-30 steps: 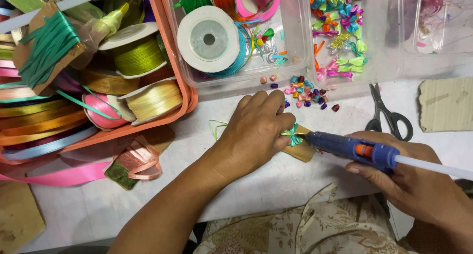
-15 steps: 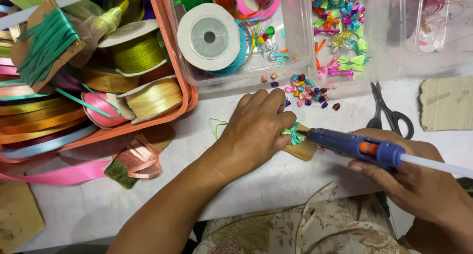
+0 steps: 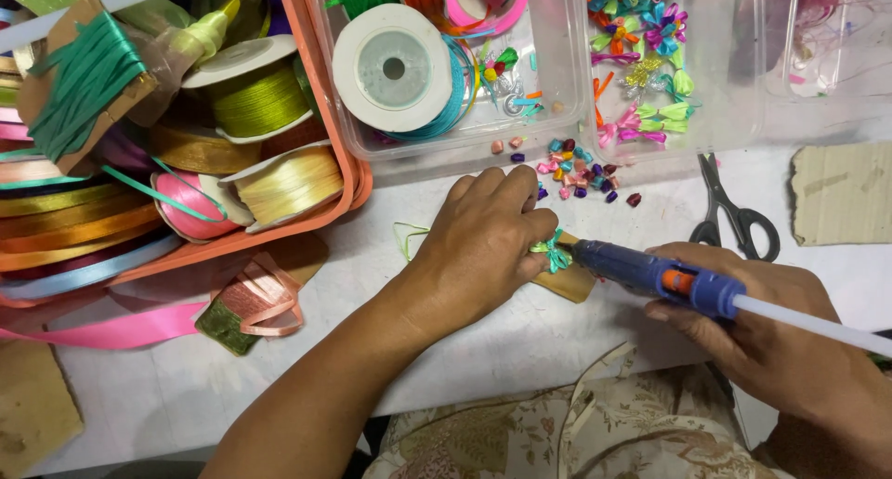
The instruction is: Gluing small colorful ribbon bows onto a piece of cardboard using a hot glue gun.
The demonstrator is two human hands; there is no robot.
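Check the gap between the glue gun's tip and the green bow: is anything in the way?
Nothing visible. The glue gun, in the right hand, points its tip straight at the bow, which the left hand pinches over the cardboard scrap.

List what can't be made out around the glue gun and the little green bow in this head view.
- Glue gun nozzle tip: meets the green bow; contact and glue too small to tell.
- Bow: partly covered by the left hand; its grip is hidden.
- Cardboard piece under the bow: mostly hidden by that hand.
- Gun handle: wrapped by the right hand.
- Glue stick: cut off by the right edge.
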